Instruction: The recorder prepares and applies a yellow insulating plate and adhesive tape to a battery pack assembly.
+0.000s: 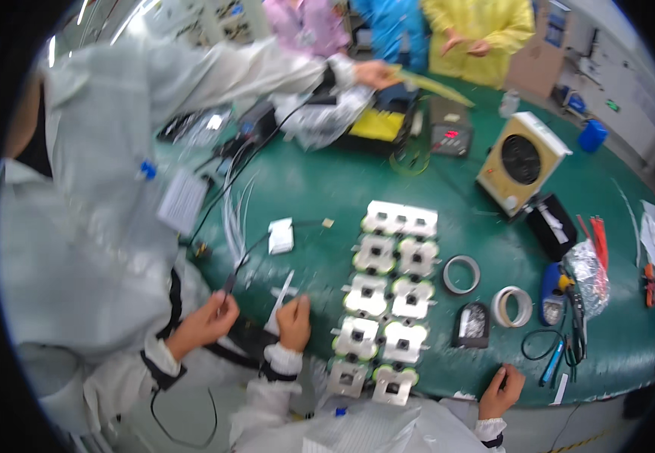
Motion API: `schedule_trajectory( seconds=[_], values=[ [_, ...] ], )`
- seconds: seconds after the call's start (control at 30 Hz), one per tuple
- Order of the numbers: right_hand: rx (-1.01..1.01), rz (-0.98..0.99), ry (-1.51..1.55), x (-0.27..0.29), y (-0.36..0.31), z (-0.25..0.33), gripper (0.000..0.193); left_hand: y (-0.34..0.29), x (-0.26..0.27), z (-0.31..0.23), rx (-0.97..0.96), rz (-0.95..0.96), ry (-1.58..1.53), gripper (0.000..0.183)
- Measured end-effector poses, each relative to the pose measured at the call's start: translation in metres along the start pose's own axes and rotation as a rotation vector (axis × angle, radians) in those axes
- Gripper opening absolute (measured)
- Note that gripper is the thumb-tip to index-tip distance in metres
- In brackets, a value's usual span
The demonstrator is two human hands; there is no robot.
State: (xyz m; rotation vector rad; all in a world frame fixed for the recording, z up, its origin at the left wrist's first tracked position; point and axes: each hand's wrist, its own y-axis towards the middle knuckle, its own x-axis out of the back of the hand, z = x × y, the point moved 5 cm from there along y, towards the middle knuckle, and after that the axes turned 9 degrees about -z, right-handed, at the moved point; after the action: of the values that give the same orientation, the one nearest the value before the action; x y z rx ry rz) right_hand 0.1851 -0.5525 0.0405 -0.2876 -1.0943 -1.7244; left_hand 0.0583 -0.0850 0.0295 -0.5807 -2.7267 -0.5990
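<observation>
My left hand (293, 323) rests at the table's near edge, its fingers curled into a loose fist. A white strip (283, 291) lies right beside it. Over the same edge, farther right, sits my right hand (501, 391), fingers curled in, with nothing visible in it. Between my hands stands a two-column block of cells with silvery metal plates (365, 294), green rims showing at their sides. A black square part with a grey textured face (471, 325) lies nearest my right hand, along with a roll of tape (512, 306).
At left a co-worker's hand (210, 321) holds a dark cable; their other hand (375, 74) holds a yellow strip over a black bin. A fan unit (522, 158), a box with a red display (450, 128), grey tape roll (461, 275), blue meter (552, 294) and small tools surround the block.
</observation>
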Motion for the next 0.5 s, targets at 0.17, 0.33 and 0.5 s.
schedule_trajectory(
  seconds=[0.17,0.33,0.5],
  values=[
    [0.024,0.024,-0.033,-0.005,0.001,0.008,0.011,-0.001,0.006,0.005,0.136,-0.001,-0.176,0.048],
    [0.005,0.013,-0.041,-0.007,0.001,0.009,0.008,-0.003,0.007,0.007,0.142,-0.013,-0.216,0.053],
    [0.029,0.014,-0.027,-0.008,0.002,0.011,0.006,-0.006,0.012,0.01,0.135,-0.057,-0.209,0.052]
  ],
)
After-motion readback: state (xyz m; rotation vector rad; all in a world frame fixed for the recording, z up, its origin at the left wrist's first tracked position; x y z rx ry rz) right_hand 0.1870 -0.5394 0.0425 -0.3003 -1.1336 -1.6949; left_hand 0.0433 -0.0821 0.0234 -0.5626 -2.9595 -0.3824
